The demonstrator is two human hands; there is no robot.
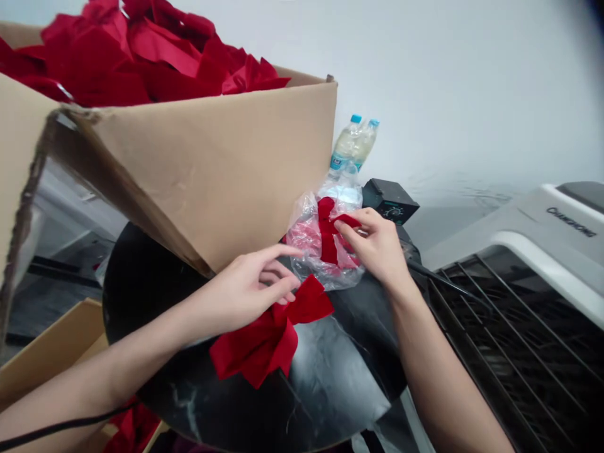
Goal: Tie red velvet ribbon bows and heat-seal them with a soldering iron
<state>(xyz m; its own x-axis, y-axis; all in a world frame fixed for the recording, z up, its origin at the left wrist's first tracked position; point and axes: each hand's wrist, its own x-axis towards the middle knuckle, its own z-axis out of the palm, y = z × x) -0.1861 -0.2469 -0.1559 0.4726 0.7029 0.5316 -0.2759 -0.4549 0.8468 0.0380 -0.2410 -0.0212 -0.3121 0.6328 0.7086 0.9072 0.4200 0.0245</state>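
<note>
A red velvet bow (264, 343) lies on the round black marbled table (340, 377). Just above it is my left hand (257, 286), its fingers apart and slightly bent, the fingertips near the bow's upper loop. My right hand (377, 242) pinches one end of a small red velvet piece (327, 236) between thumb and fingers. That piece rests over a clear plastic bag (306, 226) with more red material inside, at the table's far side.
A large cardboard box (226, 163) heaped with red bows (141, 56) stands at the back left. Two bottles (346, 148) and a black device (389, 200) sit behind the bag. A white heater (538, 233) is at right; another box (61, 340) is lower left.
</note>
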